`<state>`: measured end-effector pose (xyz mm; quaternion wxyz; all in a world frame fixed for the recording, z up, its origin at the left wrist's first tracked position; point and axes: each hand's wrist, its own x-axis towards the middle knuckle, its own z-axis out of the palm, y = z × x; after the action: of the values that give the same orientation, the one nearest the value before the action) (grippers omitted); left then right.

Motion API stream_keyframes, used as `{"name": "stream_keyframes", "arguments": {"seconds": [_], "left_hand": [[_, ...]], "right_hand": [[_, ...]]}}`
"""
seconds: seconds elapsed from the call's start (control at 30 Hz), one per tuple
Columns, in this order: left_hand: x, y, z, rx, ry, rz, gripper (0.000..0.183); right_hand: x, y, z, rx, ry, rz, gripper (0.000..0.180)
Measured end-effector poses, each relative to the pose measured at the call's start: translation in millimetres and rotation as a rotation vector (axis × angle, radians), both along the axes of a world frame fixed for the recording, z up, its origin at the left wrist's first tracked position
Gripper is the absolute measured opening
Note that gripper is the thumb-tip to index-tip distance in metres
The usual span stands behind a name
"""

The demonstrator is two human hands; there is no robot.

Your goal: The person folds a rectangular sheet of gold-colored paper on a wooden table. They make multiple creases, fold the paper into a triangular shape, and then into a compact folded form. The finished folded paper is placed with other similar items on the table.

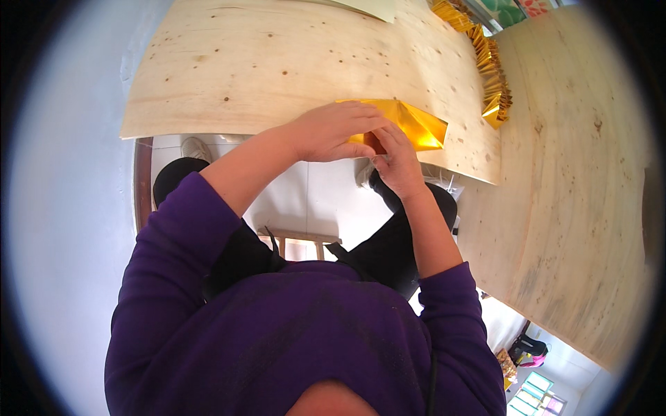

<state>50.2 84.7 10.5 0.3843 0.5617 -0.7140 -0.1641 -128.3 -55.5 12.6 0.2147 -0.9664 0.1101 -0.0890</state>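
A sheet of shiny gold foil paper [419, 125], with creases and a folded right end, lies at the near edge of the plywood table [244, 67]. My left hand [335, 132] reaches over its left part, fingers flat and close together on the foil. From the right, my right hand [398, 161] meets it, thumb and fingers bent around the foil's near edge. The fingertips of both hands come together there, and a darker reddish part of the paper shows between them. How firmly either hand grips is partly hidden by the fingers.
A long row of folded gold foil pieces [489, 67] stands along the table's right side. Another plywood surface [562, 156] adjoins on the right. A white wall [73, 208] is at the left. A pale sheet [364, 6] lies at the far edge. A person [533, 351] is in the distance.
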Motion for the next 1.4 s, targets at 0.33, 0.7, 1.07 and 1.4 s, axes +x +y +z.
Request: {"name": "stream_keyframes", "arguments": {"seconds": [0.33,0.7,1.07,1.4], "left_hand": [[-7.8,-26.0,-0.3,0.245,-0.178,0.148,0.051],[23.1,-2.6,-10.9,-0.115,-0.208,0.276,0.019],[26.7,11.2,-12.9,0.128,-0.1,0.254,0.022],[18.0,14.2,-6.3,-0.043,-0.059,0.166,0.037]], "right_hand": [[0.5,-2.3,-3.3,-0.02,-0.035,0.036,0.06],[-4.4,2.2,1.2,-0.052,0.013,-0.002,0.06],[-3.4,-1.2,2.0,-0.089,-0.072,0.047,0.046],[1.6,-1.8,12.8,-0.076,-0.094,0.075,0.028]]}}
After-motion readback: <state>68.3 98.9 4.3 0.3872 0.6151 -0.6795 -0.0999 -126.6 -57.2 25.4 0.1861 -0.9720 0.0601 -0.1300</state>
